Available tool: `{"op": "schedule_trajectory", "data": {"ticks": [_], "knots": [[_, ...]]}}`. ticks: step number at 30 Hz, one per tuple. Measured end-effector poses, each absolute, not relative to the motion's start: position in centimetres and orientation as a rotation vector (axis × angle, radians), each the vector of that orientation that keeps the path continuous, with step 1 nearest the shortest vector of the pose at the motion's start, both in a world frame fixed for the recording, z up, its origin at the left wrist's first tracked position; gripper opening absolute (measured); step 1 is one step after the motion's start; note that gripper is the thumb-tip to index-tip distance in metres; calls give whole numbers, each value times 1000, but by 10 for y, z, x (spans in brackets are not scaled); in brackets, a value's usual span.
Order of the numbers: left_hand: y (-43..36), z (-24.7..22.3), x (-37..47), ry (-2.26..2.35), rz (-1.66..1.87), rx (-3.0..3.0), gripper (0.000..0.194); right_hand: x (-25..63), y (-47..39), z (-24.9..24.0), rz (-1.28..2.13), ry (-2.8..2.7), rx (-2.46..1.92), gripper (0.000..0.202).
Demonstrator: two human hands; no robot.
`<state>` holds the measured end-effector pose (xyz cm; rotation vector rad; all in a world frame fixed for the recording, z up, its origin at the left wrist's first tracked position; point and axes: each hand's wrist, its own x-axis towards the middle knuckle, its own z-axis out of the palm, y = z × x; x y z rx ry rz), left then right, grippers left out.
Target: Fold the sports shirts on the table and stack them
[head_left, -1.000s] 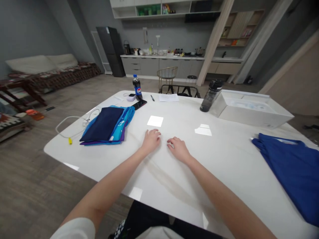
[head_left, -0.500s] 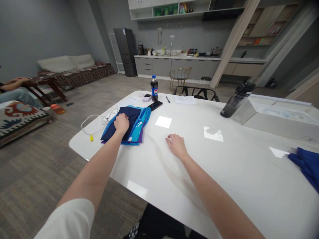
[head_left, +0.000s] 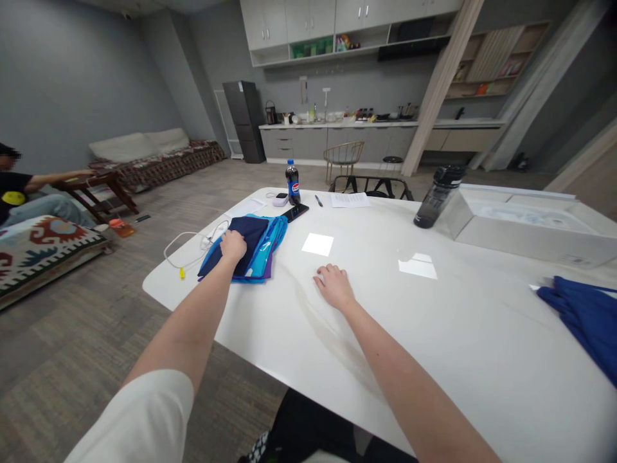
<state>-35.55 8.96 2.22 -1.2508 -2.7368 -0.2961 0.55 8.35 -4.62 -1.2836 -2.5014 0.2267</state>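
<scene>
A pile of folded clothes (head_left: 265, 252) lies on the left part of the white table (head_left: 434, 341). Its top piece is navy, with bright blue and purple layers below. My left hand (head_left: 233, 246) rests on the navy piece with its fingers curled into a loose fist, and I see nothing inside it. To the right of the pile, my right hand (head_left: 335, 286) lies on the bare tabletop, palm down, fingers apart and slightly bent. Just behind the pile is a black phone (head_left: 295, 213).
A cola bottle (head_left: 292, 183), a pen (head_left: 319, 200) and papers (head_left: 351, 200) are at the back. Right of them stand a dark drinking bottle (head_left: 438, 197) and a white box (head_left: 525, 231). Blue cloth (head_left: 581, 315) lies at the right. A white cable (head_left: 186, 262) is at the left.
The view has tilted up slightly and turned a little. Both hands stay in about the same places on the pile and the table. More of the seated person at the far left shows.
</scene>
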Motion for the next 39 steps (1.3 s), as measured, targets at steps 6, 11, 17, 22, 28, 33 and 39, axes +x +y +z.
{"op": "schedule_trajectory", "data": {"ticks": [6, 11, 17, 22, 28, 33, 39], "knots": [[86, 26, -356, -2743, -245, -1282, 36, 11, 80, -45, 227, -2503, -1244, 30], [76, 30, -348, -2676, -282, -1292, 28, 11, 81, -46, 247, -2499, -1271, 29], [72, 29, -336, -2570, -288, -1300, 31, 10, 81, -46, 273, -2500, -1271, 30], [80, 28, -347, -2700, -261, -1273, 35, 11, 81, -46, 272, -2498, -1260, 31], [86, 20, -359, -2704, -183, -1310, 42, 11, 83, -49, 269, -2484, -1240, 32], [89, 27, -346, -2699, -342, -1249, 39, 10, 85, -54, 281, -2441, -1225, 30], [94, 59, -244, -2260, -633, -1722, 28, 10, 95, -57, 450, -2100, -1215, 27]]}}
